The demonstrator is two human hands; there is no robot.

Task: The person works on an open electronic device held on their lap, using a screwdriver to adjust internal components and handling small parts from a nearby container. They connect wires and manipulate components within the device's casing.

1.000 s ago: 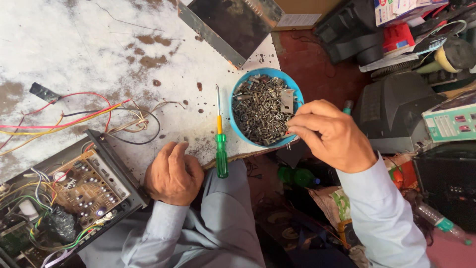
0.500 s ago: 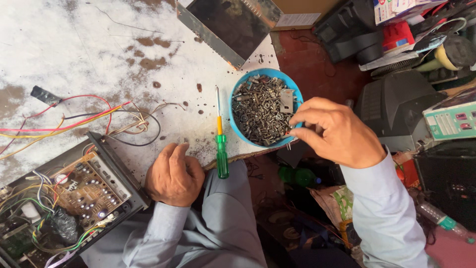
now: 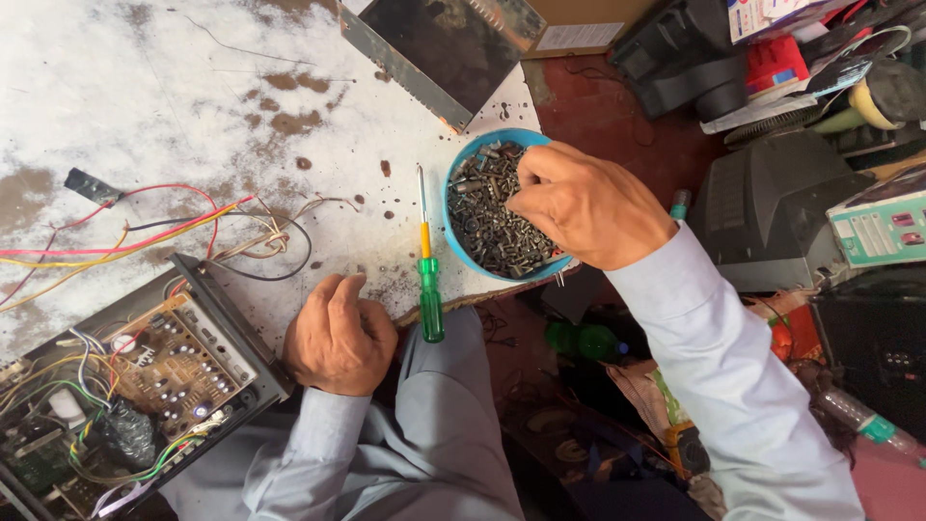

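Observation:
My right hand [image 3: 588,203] reaches into a blue bowl [image 3: 463,246] full of dark screws [image 3: 487,222], fingertips pinched down among them at the bowl's far side. Whether a screw is held I cannot tell. My left hand [image 3: 336,338] rests loosely curled on the white table's front edge, holding nothing, next to an open metal chassis with a circuit board [image 3: 174,362]. A screwdriver [image 3: 428,280] with a yellow and green handle lies on the table between the two hands, just left of the bowl.
Red, yellow and black wires [image 3: 145,236] run from the chassis across the stained white table [image 3: 145,96]. A dark metal cover [image 3: 434,48] lies at the back. Off the table's right edge stand a grey monitor-like casing [image 3: 772,212], boxes and clutter.
My right hand has moved from the bowl's near right rim up and over the bowl, and its fingers now dip into the screws. My left hand has stayed put.

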